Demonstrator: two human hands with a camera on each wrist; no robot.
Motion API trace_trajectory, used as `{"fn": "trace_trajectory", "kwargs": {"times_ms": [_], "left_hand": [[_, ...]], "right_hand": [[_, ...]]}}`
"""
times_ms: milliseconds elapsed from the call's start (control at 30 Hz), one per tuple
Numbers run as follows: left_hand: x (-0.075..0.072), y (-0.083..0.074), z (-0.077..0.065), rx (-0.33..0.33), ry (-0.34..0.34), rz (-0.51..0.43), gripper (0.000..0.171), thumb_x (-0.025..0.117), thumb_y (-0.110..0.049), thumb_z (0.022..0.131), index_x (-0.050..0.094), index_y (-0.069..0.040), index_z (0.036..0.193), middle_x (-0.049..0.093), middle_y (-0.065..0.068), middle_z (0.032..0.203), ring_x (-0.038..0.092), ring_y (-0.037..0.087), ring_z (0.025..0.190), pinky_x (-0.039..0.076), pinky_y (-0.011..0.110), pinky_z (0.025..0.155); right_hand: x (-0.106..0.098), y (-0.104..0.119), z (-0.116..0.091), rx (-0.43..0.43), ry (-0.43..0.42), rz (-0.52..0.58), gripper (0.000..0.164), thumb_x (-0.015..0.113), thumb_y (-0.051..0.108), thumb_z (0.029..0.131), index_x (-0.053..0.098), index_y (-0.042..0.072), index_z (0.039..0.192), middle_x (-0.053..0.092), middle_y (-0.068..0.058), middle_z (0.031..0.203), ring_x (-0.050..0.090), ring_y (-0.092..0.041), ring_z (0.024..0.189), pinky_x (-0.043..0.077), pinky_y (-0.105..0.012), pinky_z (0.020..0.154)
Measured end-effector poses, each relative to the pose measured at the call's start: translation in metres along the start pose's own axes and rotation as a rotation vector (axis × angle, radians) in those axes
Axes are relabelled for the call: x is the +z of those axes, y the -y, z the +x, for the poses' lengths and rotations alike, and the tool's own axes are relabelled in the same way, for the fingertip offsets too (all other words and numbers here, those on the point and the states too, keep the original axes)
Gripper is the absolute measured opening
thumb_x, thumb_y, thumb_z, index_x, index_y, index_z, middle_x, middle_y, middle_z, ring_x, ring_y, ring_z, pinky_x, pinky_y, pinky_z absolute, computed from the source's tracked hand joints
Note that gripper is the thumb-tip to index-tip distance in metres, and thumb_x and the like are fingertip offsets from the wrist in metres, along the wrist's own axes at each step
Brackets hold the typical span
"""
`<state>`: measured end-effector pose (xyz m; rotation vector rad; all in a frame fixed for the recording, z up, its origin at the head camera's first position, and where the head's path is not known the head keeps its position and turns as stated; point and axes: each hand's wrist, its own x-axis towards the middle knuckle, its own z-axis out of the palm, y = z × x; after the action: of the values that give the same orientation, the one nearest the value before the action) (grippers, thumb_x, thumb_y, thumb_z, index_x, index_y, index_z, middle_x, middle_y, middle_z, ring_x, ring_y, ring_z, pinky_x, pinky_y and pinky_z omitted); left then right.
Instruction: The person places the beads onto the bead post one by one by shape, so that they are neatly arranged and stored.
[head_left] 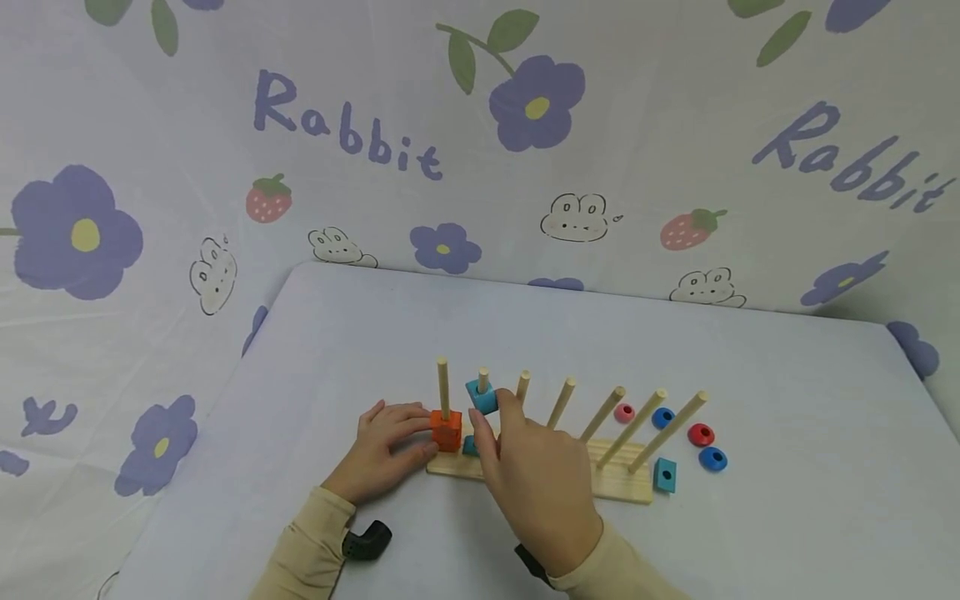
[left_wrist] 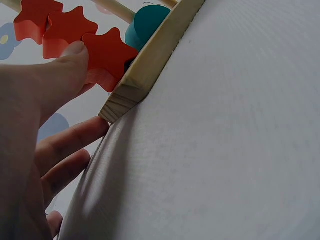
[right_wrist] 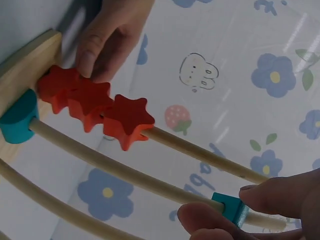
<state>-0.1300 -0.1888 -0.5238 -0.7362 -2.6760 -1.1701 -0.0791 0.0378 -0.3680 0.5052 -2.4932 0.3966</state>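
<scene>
In the head view a wooden peg board point(head_left: 622, 487) carries a row of upright pegs. Three orange-red star beads point(head_left: 446, 431) are stacked on its leftmost peg. My left hand point(head_left: 390, 450) is at that end, thumb and index finger pinching the stack's side, another fingertip against the board's end point(left_wrist: 120, 102). My right hand point(head_left: 543, 475) pinches a teal square bead point(right_wrist: 229, 207) between thumb and fingers. That bead is threaded near the top of the second peg point(right_wrist: 120, 170). Lower on the same peg, a teal rounded bead point(right_wrist: 21, 120) sits at the board.
Right of the board lie a teal block bead point(head_left: 665, 475), a red bead point(head_left: 701, 434), a pink bead point(head_left: 624, 412) and two blue beads, one nearer point(head_left: 713, 458) and one farther point(head_left: 663, 418). Several bare pegs point(head_left: 667, 433) rise on the right. A patterned curtain point(head_left: 480, 192) hangs behind the white table point(head_left: 375, 333).
</scene>
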Motion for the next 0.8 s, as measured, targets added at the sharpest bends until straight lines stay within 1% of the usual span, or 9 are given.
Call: {"fn": "trace_trajectory", "kwargs": {"times_ms": [67, 167, 267, 367, 467, 567, 667, 800], "left_hand": [[0.000, 0.000, 0.000, 0.002, 0.000, 0.001, 0.031, 0.070, -0.030, 0.087, 0.068, -0.024, 0.117, 0.062, -0.002, 0.124, 0.048, 0.023, 0.127, 0.011, 0.059, 0.111], [0.000, 0.000, 0.000, 0.004, -0.002, 0.001, 0.031, 0.071, -0.031, 0.087, 0.068, -0.024, 0.117, 0.062, -0.002, 0.125, 0.048, 0.023, 0.127, 0.011, 0.059, 0.111], [0.000, 0.000, 0.000, 0.011, -0.007, 0.002, 0.032, 0.071, -0.031, 0.086, 0.068, -0.024, 0.117, 0.062, -0.002, 0.125, 0.048, 0.023, 0.127, 0.012, 0.060, 0.110], [0.001, 0.000, 0.000, 0.021, -0.013, 0.007, 0.032, 0.071, -0.031, 0.086, 0.068, -0.023, 0.117, 0.062, -0.002, 0.124, 0.049, 0.023, 0.126, 0.013, 0.061, 0.109], [0.002, 0.002, 0.000, 0.030, -0.019, 0.013, 0.031, 0.071, -0.030, 0.086, 0.069, -0.023, 0.117, 0.062, -0.001, 0.124, 0.050, 0.023, 0.125, 0.014, 0.062, 0.109], [0.003, 0.003, 0.001, 0.030, -0.023, 0.017, 0.031, 0.071, -0.029, 0.086, 0.069, -0.023, 0.116, 0.062, -0.002, 0.123, 0.050, 0.022, 0.124, 0.014, 0.062, 0.109], [0.003, 0.003, 0.000, 0.031, -0.023, 0.015, 0.030, 0.071, -0.029, 0.086, 0.069, -0.023, 0.116, 0.062, -0.001, 0.123, 0.050, 0.023, 0.124, 0.014, 0.062, 0.108], [0.002, 0.002, 0.001, 0.028, -0.016, 0.006, 0.030, 0.071, -0.029, 0.087, 0.069, -0.023, 0.116, 0.062, -0.001, 0.123, 0.050, 0.024, 0.124, 0.013, 0.062, 0.108]], "right_hand": [[0.006, -0.001, -0.004, 0.010, 0.025, -0.010, 0.031, 0.069, 0.029, 0.088, 0.065, -0.001, 0.095, 0.046, 0.004, 0.041, 0.034, -0.005, 0.030, 0.016, -0.015, 0.032], [0.016, -0.002, -0.011, 0.032, 0.068, -0.015, 0.030, 0.070, 0.028, 0.087, 0.066, -0.001, 0.095, 0.048, 0.001, 0.042, 0.039, -0.008, 0.031, 0.020, -0.017, 0.031], [0.028, -0.002, -0.018, 0.061, 0.133, -0.012, 0.029, 0.069, 0.026, 0.087, 0.066, -0.002, 0.095, 0.053, -0.002, 0.045, 0.047, -0.012, 0.032, 0.024, -0.019, 0.030], [0.039, -0.002, -0.023, 0.076, 0.198, -0.004, 0.025, 0.069, 0.022, 0.088, 0.064, -0.002, 0.092, 0.054, -0.003, 0.046, 0.050, -0.014, 0.033, 0.026, -0.021, 0.029], [0.046, -0.003, -0.026, 0.075, 0.250, 0.005, 0.020, 0.068, 0.018, 0.088, 0.060, -0.001, 0.085, 0.053, -0.003, 0.048, 0.047, -0.012, 0.034, 0.027, -0.021, 0.029], [0.053, -0.007, -0.028, 0.071, 0.303, 0.014, 0.018, 0.066, 0.015, 0.088, 0.058, 0.000, 0.083, 0.049, -0.002, 0.047, 0.042, -0.008, 0.034, 0.026, -0.020, 0.029], [0.058, -0.009, -0.030, 0.075, 0.349, 0.031, 0.016, 0.065, 0.013, 0.089, 0.058, -0.002, 0.087, 0.048, -0.002, 0.048, 0.042, -0.008, 0.035, 0.027, -0.020, 0.030], [0.062, -0.012, -0.033, 0.078, 0.387, 0.033, 0.017, 0.067, 0.008, 0.087, 0.060, -0.004, 0.095, 0.054, -0.006, 0.052, 0.053, -0.015, 0.039, 0.035, -0.025, 0.031]]}}
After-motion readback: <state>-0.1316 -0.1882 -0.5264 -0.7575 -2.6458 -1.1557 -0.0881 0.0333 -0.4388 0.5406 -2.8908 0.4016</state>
